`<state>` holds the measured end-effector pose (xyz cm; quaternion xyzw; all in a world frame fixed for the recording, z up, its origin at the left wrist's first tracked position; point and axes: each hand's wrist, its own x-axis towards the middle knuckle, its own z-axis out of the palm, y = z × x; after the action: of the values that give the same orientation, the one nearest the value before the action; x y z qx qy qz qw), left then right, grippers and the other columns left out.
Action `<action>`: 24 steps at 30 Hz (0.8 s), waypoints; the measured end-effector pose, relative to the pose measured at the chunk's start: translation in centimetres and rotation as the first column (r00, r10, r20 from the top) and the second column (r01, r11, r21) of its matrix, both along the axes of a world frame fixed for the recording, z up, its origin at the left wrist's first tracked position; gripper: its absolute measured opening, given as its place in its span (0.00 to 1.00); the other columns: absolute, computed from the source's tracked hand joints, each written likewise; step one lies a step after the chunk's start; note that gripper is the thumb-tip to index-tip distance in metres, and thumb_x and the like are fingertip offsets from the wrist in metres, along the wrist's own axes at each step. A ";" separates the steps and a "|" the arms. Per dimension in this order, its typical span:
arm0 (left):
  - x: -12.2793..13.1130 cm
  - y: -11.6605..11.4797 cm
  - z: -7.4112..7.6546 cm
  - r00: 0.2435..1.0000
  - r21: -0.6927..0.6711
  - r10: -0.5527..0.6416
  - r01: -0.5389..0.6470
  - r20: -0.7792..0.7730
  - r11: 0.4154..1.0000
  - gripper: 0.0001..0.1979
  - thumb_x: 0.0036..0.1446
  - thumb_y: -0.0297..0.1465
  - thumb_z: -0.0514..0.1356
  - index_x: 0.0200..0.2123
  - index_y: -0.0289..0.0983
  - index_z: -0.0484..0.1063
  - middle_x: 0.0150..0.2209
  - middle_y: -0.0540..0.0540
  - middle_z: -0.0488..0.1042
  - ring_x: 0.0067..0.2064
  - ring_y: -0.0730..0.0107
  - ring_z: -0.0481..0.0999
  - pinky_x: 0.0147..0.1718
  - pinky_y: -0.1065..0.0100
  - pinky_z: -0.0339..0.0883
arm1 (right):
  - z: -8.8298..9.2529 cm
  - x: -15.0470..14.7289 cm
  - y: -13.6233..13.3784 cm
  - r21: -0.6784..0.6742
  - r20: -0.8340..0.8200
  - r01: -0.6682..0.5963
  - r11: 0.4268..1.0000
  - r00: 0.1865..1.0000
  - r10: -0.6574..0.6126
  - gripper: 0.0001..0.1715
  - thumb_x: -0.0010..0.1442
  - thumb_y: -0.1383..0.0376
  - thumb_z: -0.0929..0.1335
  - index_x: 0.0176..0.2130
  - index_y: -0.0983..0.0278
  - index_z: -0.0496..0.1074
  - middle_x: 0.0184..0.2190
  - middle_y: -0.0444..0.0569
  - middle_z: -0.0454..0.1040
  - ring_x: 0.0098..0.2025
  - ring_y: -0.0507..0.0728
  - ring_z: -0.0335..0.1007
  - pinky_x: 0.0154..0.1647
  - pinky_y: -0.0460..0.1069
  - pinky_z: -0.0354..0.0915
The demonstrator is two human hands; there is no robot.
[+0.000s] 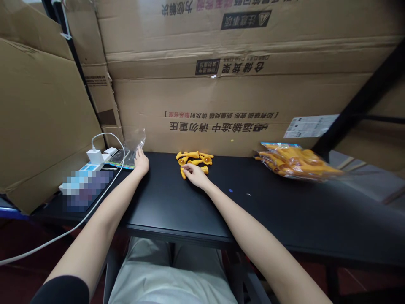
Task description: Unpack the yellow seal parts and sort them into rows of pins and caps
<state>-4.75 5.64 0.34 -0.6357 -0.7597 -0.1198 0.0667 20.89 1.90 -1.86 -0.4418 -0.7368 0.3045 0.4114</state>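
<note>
My left hand (141, 163) is at the left of the black table, its fingers closed on the edge of a clear plastic bag (128, 158) that has a coloured strip along its bottom. Near the table's middle, my right hand (195, 175) reaches down with its fingertips pinched at a small orange plastic piece (183, 173). Another orange piece with a flared end (205, 169) shows just beyond that hand. Right behind lies a loose cluster of several orange plastic pieces (193, 155), some with cup-like ends. My right palm hides part of what is under it.
At the right sits a filled clear bag of orange pieces (294, 162). On the left are a power strip (90, 168) with a white charger (96, 156), a white cable (107, 195) and a blurred-out flat item (85, 192). Cardboard (221, 97) walls the back.
</note>
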 end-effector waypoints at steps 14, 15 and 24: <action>-0.6 -1.4 1.9 0.998 -0.111 0.066 -0.067 -0.016 0.992 0.35 0.58 0.19 0.43 0.68 0.40 0.42 0.70 0.41 0.31 0.70 0.49 0.38 0.60 0.37 0.50 | -0.2 0.2 0.0 0.015 -0.008 -0.004 1.000 1.000 0.004 0.10 0.57 0.71 0.65 0.41 0.66 0.73 0.38 0.51 0.76 0.39 0.54 0.72 0.46 0.53 0.67; -0.4 -1.6 2.1 0.997 -0.068 0.071 -0.072 -0.019 0.995 0.35 0.58 0.20 0.43 0.69 0.38 0.39 0.70 0.40 0.31 0.70 0.50 0.38 0.60 0.38 0.50 | -0.1 0.2 0.0 0.015 -0.006 -0.003 1.000 1.000 0.003 0.10 0.57 0.71 0.65 0.41 0.66 0.73 0.38 0.52 0.76 0.39 0.54 0.72 0.46 0.52 0.67; 1.3 -2.8 4.5 0.994 0.251 -0.021 0.047 -0.105 0.967 0.34 0.60 0.24 0.42 0.68 0.39 0.32 0.70 0.44 0.29 0.70 0.52 0.25 0.63 0.36 0.34 | 0.0 0.1 -0.1 0.040 0.025 0.006 0.999 1.000 -0.007 0.11 0.58 0.71 0.65 0.41 0.67 0.73 0.38 0.52 0.76 0.39 0.54 0.72 0.47 0.53 0.67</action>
<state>-3.42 2.83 4.84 -0.6400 -0.7229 -0.1845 0.1837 21.00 1.83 -1.90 -0.4399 -0.7463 0.2827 0.4118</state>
